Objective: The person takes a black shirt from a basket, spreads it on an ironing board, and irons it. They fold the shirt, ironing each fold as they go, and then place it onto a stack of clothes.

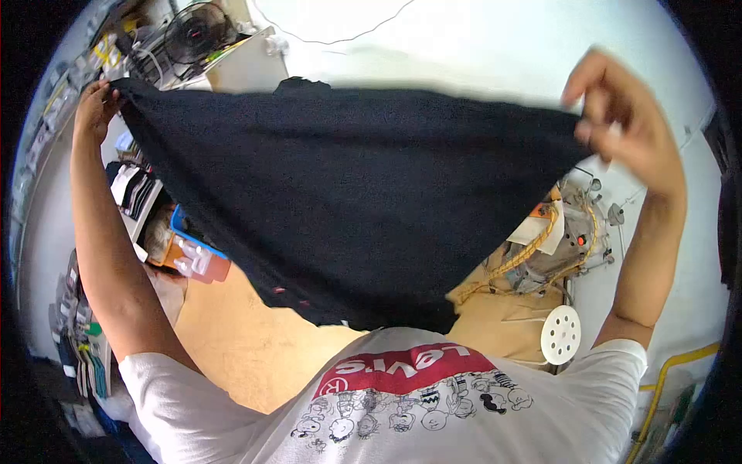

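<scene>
1. I see the black cloth stretched wide in the air in front of the chest, its top edge pulled taut between 2 raised hands and its lower part sagging to a point just above the white printed T-shirt.
2. The left hand pinches 1 top corner of the cloth at the far left; the fingers are closed on the fabric, with the corner tucked inside the grip.
3. The right hand holds the opposite corner at the upper right; thumb and fingers are clenched on the edge, and the cloth runs straight out from between them.
4. Below the cloth's left side, a blue tray sits at the edge of the tan table; I cannot tell what lies in it beyond an orange-and-white item against its rim.
5. To the right, partly hidden by the cloth, stands a sewing machine with yellowish cord draped over it, and a white perforated disc lies just beside its base.
6. A fan stands at the upper left, well apart from the hands.
</scene>
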Motion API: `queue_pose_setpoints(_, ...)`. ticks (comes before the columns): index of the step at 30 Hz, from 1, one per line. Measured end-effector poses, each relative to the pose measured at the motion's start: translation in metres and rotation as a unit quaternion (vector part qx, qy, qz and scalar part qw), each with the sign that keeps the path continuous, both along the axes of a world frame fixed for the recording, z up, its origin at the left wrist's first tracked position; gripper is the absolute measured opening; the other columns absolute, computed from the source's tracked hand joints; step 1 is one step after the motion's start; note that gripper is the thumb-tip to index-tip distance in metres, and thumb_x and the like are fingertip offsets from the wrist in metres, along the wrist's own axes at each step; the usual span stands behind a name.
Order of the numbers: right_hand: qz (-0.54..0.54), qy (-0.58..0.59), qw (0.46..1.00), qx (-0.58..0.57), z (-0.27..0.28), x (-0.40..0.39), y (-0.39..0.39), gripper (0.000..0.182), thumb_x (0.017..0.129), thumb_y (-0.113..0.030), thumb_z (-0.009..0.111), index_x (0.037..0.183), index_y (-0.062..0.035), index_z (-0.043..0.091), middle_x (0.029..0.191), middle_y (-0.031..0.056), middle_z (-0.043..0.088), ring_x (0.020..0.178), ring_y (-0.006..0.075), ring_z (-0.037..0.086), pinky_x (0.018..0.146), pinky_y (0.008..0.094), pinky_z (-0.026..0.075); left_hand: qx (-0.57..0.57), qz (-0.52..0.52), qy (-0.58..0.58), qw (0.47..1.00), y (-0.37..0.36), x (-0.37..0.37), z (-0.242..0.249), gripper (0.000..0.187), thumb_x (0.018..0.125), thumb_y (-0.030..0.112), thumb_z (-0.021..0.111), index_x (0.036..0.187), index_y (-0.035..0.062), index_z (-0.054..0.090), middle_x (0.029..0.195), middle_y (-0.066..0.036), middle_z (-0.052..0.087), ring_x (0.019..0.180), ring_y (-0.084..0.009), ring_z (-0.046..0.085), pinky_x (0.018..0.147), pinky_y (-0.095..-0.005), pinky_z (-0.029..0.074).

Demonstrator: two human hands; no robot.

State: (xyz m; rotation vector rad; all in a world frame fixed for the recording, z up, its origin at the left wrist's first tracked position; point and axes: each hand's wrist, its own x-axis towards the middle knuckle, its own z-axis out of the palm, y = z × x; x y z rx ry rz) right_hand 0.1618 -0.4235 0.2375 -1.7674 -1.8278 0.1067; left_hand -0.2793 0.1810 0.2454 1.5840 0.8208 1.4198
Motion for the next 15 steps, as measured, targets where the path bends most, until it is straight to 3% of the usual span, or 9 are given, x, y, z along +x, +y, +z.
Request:
queue_pose_setpoints(2, 0.101, -0.049, 0.991, 0.066, -0.039, -0.005, -0.004, 0.026, 0.076, -0.002, 0.064, 0.102, -0.0036, 0.062, 0.063, -0.0017, 0.054, 0.05, 0.0059, 0.052, 0.048, 0.0225, 0.04, 0.017, 0.006, -0.025, 1.0, 0.008, 0.038, 0.01, 0.009, 0.099, 0.01, 0.052, 0.107, 0.0089, 0.054, 0.091, -0.004, 0.061, 0.071, -0.0172, 0.065, 0.073, -0.0377, 0.061)
queue_pose_setpoints(3, 0.124, -0.021, 0.992, 0.018, -0.053, -0.004, -0.01, 0.029, 0.074, -0.001, 0.065, 0.102, -0.0051, 0.064, 0.073, 0.0014, 0.063, 0.055, 0.0117, 0.059, 0.052, 0.0266, 0.045, 0.034, 0.019, -0.052, 0.998, 0.013, 0.062, 0.017, 0.009, 0.099, 0.009, 0.051, 0.107, 0.0082, 0.054, 0.092, -0.005, 0.061, 0.074, -0.0194, 0.067, 0.075, -0.0386, 0.061)
queue_pose_setpoints(4, 0.056, 0.024, 0.996, -0.066, -0.06, -0.02, -0.017, 0.03, 0.075, -0.001, 0.064, 0.103, -0.0092, 0.065, 0.083, 0.0022, 0.068, 0.061, 0.0156, 0.063, 0.057, 0.0283, 0.049, 0.07, 0.03, -0.071, 0.995, 0.023, 0.089, 0.023, 0.012, 0.098, 0.007, 0.051, 0.108, 0.0027, 0.055, 0.095, -0.01, 0.062, 0.08, -0.0223, 0.069, 0.075, -0.0352, 0.06)
queue_pose_setpoints(5, 0.091, 0.064, 0.99, -0.091, -0.074, -0.013, -0.019, 0.03, 0.076, -0.001, 0.062, 0.104, -0.0124, 0.067, 0.086, 0.0036, 0.068, 0.063, 0.0171, 0.064, 0.06, 0.0277, 0.05, 0.073, 0.022, -0.072, 0.995, 0.029, 0.119, 0.031, 0.012, 0.098, 0.007, 0.051, 0.108, 0.0027, 0.055, 0.095, -0.01, 0.062, 0.08, -0.0223, 0.069, 0.075, -0.0352, 0.06)
queue_pose_setpoints(7, 0.097, 0.139, 0.984, -0.057, -0.105, -0.006, -0.025, 0.03, 0.084, 0.0, 0.059, 0.111, -0.011, 0.067, 0.093, 0.0037, 0.071, 0.067, 0.0167, 0.066, 0.061, 0.0281, 0.051, 0.171, -0.012, -0.064, 0.983, 0.025, 0.188, 0.046, 0.016, 0.096, 0.004, 0.052, 0.11, -0.0035, 0.056, 0.097, -0.014, 0.063, 0.082, -0.024, 0.069, 0.073, -0.032, 0.06)
queue_pose_setpoints(10, 0.082, 0.254, 0.963, -0.039, -0.139, 0.019, -0.037, 0.029, 0.089, 0.002, 0.055, 0.113, -0.0092, 0.067, 0.097, 0.0048, 0.072, 0.069, 0.0138, 0.068, 0.061, 0.0264, 0.051, 0.18, -0.037, -0.109, 0.977, -0.044, 0.33, 0.048, 0.022, 0.096, 0.006, 0.055, 0.113, -0.0057, 0.058, 0.098, -0.015, 0.065, 0.084, -0.0232, 0.069, 0.073, -0.0289, 0.057)
queue_pose_setpoints(13, 0.002, 0.357, 0.923, -0.142, -0.194, 0.058, -0.06, 0.023, 0.09, 0.004, 0.056, 0.109, -0.0046, 0.068, 0.097, 0.009, 0.071, 0.074, 0.0128, 0.069, 0.064, 0.024, 0.053, 0.216, -0.052, -0.018, 0.975, -0.056, 0.469, 0.044, 0.025, 0.092, 0.006, 0.057, 0.116, -0.0015, 0.061, 0.099, -0.016, 0.068, 0.09, -0.0238, 0.069, 0.078, -0.0327, 0.056)
queue_pose_setpoints(14, -0.075, 0.428, 0.896, -0.09, -0.216, 0.064, -0.067, 0.019, 0.088, 0.002, 0.061, 0.106, -0.0028, 0.067, 0.094, 0.0111, 0.07, 0.075, 0.0131, 0.069, 0.065, 0.0235, 0.054, 0.207, -0.063, -0.08, 0.973, -0.067, 0.527, 0.033, 0.026, 0.09, 0.009, 0.053, 0.114, 0.0005, 0.058, 0.1, -0.02, 0.064, 0.084, -0.0272, 0.066, 0.07, -0.0382, 0.056)
queue_pose_setpoints(15, -0.152, 0.495, 0.855, -0.04, -0.237, 0.069, -0.071, 0.016, 0.086, 0.001, 0.066, 0.102, -0.001, 0.067, 0.092, 0.0132, 0.07, 0.077, 0.0133, 0.069, 0.066, 0.023, 0.054, 0.23, -0.045, -0.065, 0.97, -0.085, 0.578, 0.021, 0.024, 0.084, 0.002, 0.045, 0.106, 0.0024, 0.056, 0.09, -0.018, 0.063, 0.069, -0.0264, 0.064, 0.056, -0.0384, 0.055)
